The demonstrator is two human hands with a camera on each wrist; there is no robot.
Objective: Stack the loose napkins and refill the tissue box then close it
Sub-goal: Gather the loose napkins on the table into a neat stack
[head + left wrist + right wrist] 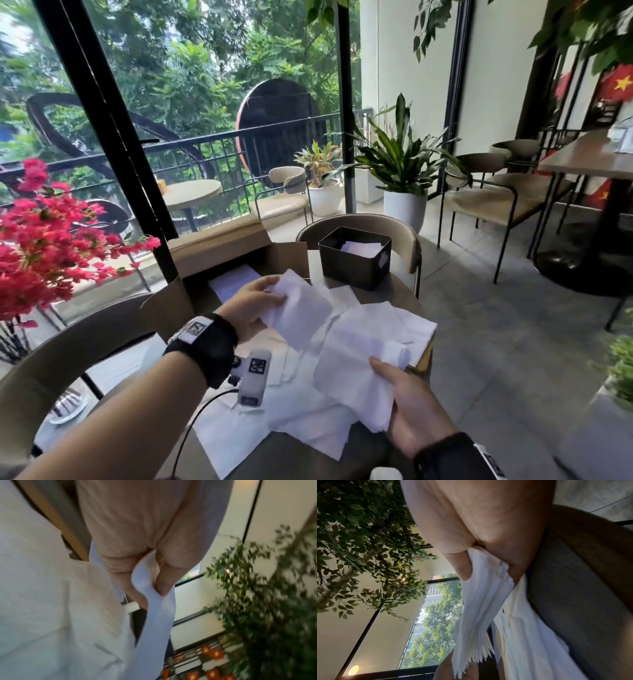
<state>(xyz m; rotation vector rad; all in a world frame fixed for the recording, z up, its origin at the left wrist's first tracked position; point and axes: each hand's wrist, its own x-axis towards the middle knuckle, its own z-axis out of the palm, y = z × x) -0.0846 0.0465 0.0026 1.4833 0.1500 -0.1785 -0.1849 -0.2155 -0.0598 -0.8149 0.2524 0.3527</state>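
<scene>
White paper, head view: loose napkins (308, 411) sprawl over the table (298, 455); the left hand (251, 308) pinches one napkin (301, 308) at ten o'clock, the right hand (411, 407) grips a sheaf (356, 363) at four.
Tissue box: the black tissue box (354, 260) stands lid-off at twelve, napkins inside, beside a cardboard carton (219, 253).
Left wrist view: thumb and fingers (163, 577) clamp a napkin fold (154, 608).
Right wrist view: fingers curl round a layered sheaf (481, 601).
</scene>
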